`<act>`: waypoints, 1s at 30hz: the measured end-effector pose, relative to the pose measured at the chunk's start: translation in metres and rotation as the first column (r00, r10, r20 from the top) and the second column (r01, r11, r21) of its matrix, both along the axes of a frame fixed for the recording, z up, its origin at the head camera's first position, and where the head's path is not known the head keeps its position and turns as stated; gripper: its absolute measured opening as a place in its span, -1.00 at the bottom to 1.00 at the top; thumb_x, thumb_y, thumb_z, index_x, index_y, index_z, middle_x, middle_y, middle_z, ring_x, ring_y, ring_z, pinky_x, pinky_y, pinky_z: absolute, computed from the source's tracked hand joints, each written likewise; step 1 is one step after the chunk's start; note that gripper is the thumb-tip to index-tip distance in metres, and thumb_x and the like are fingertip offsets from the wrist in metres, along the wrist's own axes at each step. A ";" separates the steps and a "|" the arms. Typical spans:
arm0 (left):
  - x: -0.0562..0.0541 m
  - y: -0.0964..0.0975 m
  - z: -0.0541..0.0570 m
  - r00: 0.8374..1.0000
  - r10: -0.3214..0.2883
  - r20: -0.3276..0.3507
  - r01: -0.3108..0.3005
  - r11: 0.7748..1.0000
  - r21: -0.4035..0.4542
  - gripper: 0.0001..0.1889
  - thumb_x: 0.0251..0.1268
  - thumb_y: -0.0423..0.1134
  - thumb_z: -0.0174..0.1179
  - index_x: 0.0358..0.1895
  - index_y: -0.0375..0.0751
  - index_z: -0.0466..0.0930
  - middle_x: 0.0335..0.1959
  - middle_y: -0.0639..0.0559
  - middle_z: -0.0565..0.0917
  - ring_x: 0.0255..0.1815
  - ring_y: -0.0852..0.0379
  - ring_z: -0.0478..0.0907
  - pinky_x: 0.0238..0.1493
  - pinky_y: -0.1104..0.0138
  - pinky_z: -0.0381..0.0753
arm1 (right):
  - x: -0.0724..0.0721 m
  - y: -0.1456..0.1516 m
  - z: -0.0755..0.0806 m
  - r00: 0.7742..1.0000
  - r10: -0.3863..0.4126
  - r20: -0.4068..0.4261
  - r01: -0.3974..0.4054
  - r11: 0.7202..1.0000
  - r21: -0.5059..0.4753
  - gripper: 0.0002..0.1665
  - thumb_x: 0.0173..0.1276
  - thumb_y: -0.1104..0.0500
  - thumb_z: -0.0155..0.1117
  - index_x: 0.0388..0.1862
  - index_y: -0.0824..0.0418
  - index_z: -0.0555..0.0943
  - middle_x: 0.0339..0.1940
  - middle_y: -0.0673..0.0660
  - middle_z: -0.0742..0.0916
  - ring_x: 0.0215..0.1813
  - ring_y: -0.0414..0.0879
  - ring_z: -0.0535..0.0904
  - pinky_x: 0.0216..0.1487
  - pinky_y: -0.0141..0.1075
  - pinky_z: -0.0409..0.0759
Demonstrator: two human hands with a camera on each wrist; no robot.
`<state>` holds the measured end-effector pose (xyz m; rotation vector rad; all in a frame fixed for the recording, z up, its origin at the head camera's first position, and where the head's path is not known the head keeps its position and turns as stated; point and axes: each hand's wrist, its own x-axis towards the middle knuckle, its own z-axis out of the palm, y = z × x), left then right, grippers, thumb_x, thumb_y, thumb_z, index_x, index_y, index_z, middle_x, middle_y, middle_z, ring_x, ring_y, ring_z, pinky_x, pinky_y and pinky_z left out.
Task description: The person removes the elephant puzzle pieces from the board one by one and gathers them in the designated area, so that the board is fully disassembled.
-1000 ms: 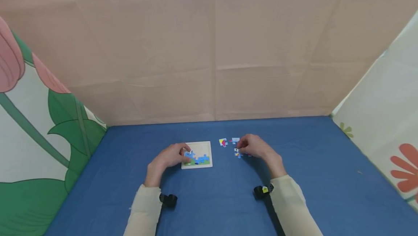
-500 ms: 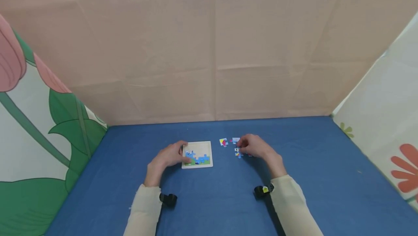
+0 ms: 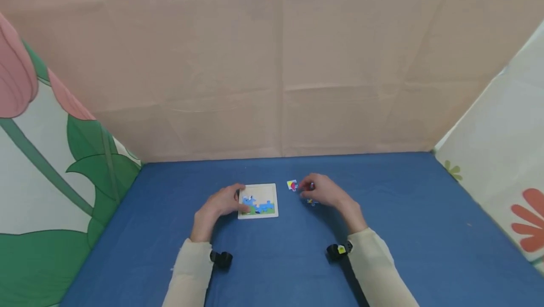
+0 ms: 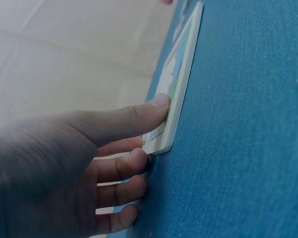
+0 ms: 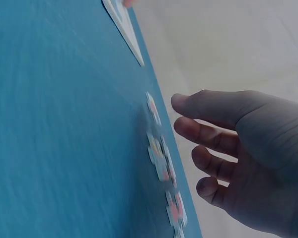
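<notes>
I had the pale puzzle tray [image 3: 261, 190] lying flat on the blue-covered table [image 3: 276, 260], ahead of me and a little left of the middle. The left hand [image 3: 221, 201] gripped it by its left side: the thumb reached over the rim onto the picture face, and the fingers met the edge from outside. Fitted pieces [image 3: 263, 208] in blue and green filled the lower part of the tray, with some blue rising at its left; the upper part showed bare, pale backing.

To the right of the tray, the right hand [image 3: 325, 190] hovered over the loose pieces [image 5: 159, 156]. My right wrist view showed its fingers relaxed and gently bent, the thumb apart from them, with nothing in their grasp. A yellow-and-pink piece [image 3: 292, 185] lay between the tray and that hand, just beside the fingertips in the head view. Another multicoloured piece [image 3: 312, 202] peeked out below the hand. I could not count the rest, since the hand covered them from above and they overlapped edge-on from the wrist.

Both arms came in wearing cream sleeves [image 3: 378, 264], each with a black wrist camera [image 3: 222, 260]. Behind the table rose a creased beige backdrop [image 3: 272, 61].
</notes>
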<state>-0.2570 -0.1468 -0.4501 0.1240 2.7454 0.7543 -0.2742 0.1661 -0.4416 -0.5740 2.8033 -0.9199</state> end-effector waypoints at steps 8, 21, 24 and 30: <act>-0.001 0.002 0.000 1.000 0.010 0.009 -0.010 1.000 0.003 -0.18 0.05 0.03 0.50 0.41 -0.08 0.40 -0.34 0.00 0.55 -0.33 0.08 0.44 -0.28 0.24 0.33 | 0.003 -0.017 -0.002 1.000 0.023 -0.012 -0.023 0.999 -0.023 -0.78 0.35 0.22 0.35 -0.04 0.20 0.70 -0.26 0.05 0.66 -0.42 -0.17 0.51 -0.39 -0.29 0.53; -0.001 0.003 -0.001 1.000 0.030 0.009 -0.030 0.999 0.019 -0.18 0.02 0.04 0.51 0.40 -0.05 0.42 -0.32 -0.01 0.53 -0.33 0.08 0.43 -0.29 0.25 0.32 | -0.002 -0.042 -0.005 0.988 0.128 -0.089 -0.129 0.992 -0.010 -0.80 0.31 0.20 0.38 -0.09 0.14 0.72 -0.29 -0.02 0.69 -0.32 -0.20 0.49 -0.30 -0.34 0.49; -0.001 0.003 0.001 0.999 0.034 0.012 -0.035 0.999 0.018 -0.18 0.02 0.05 0.51 0.40 -0.05 0.42 -0.32 -0.01 0.52 -0.31 0.07 0.43 -0.27 0.23 0.32 | -0.002 -0.050 -0.002 0.984 0.155 -0.087 -0.157 0.988 -0.012 -0.79 0.31 0.22 0.37 -0.07 0.17 0.72 -0.28 0.00 0.69 -0.31 -0.18 0.49 -0.30 -0.34 0.49; 0.000 0.003 0.001 0.999 0.031 0.010 -0.031 0.999 0.011 -0.19 0.03 0.05 0.51 0.39 -0.03 0.42 -0.32 0.00 0.53 -0.30 0.07 0.44 -0.26 0.22 0.34 | -0.003 -0.068 0.002 0.973 0.215 -0.087 -0.216 0.976 0.008 -0.81 0.34 0.21 0.34 -0.08 0.18 0.72 -0.33 0.00 0.69 -0.36 -0.20 0.49 -0.32 -0.35 0.47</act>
